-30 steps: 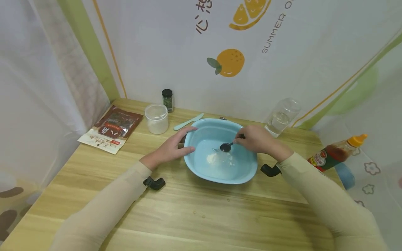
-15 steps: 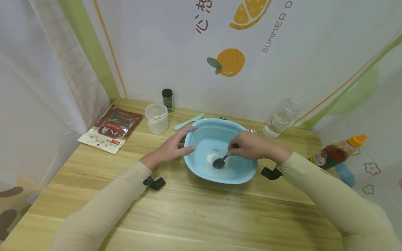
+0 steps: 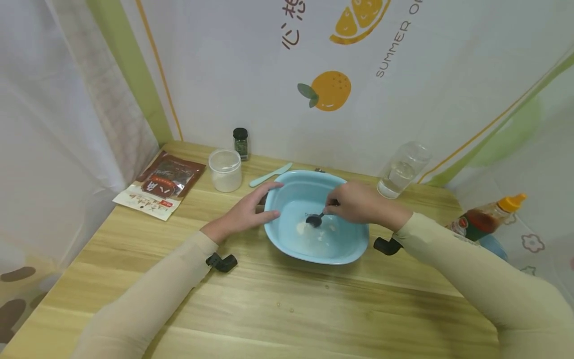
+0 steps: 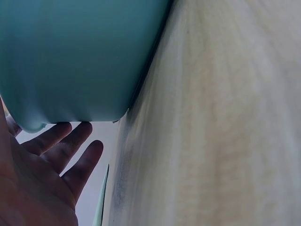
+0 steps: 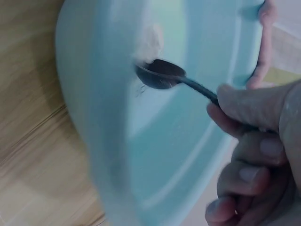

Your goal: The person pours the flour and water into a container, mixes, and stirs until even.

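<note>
A light blue plastic basin (image 3: 287, 249) stands on the wooden table with white powder (image 3: 309, 242) spread over its floor. My left hand (image 3: 244, 209) holds the basin's left side; the thumb and index finger reach over the rim, while in the left wrist view other fingers (image 4: 68, 146) lie along the outer wall. Between thumb and fingers my right hand (image 3: 358, 203) pinches the handle of a small black spoon (image 5: 162, 77). The spoon's bowl is low inside the basin, beside a clump of the powder (image 5: 151, 42).
Behind the basin are a mint green spreader knife (image 3: 271, 175), a lidded clear jar of white powder (image 3: 225, 172) and a small green spice jar (image 3: 240, 144). A brown packet (image 3: 166, 182) lies left. On the right stand a glass of water (image 3: 399, 174) and a sauce bottle (image 3: 484, 219).
The spoon, held in my right hand, moved toward the near side of the basin, then back up slightly toward its middle. My left hand stayed at the rim.
</note>
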Demonstrator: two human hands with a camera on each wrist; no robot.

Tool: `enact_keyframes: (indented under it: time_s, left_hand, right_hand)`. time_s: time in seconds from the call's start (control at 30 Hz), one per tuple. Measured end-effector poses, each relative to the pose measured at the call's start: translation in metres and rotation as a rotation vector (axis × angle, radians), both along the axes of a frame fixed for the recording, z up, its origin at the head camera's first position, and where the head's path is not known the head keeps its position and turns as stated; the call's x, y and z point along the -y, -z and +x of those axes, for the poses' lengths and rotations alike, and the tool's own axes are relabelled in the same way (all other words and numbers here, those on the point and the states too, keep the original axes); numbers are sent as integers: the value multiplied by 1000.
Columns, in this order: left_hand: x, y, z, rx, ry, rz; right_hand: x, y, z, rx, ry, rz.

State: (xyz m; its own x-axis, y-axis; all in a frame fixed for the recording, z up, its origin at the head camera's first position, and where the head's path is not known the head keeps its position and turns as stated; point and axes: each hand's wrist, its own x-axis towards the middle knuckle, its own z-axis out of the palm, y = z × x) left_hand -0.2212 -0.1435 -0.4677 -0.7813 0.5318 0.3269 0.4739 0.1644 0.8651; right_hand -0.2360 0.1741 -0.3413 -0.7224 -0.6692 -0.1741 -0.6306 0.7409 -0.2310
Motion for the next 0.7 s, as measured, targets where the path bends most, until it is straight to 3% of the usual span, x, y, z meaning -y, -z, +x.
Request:
enact_keyframes:
  time_s: [0.23, 0.33, 0.53, 0.63, 0.7]
  left_hand:
    - [0, -1, 0, 1, -6, -2]
    - [-1, -2, 1, 10, -3, -1]
    - [-1, -2, 2, 18, -8, -3]
    - [-1, -2, 2, 20, -4, -4]
    - [-1, -2, 1, 19, -4, -6]
  right_hand:
    - [7, -4, 9, 120, -104, -4]
    - [9, -2, 7, 118, -121, -16]
    - [4, 2, -4, -29, 5, 1]
    - [1, 0, -5, -43, 45, 16]
    - [1, -2, -3, -24, 27, 20]
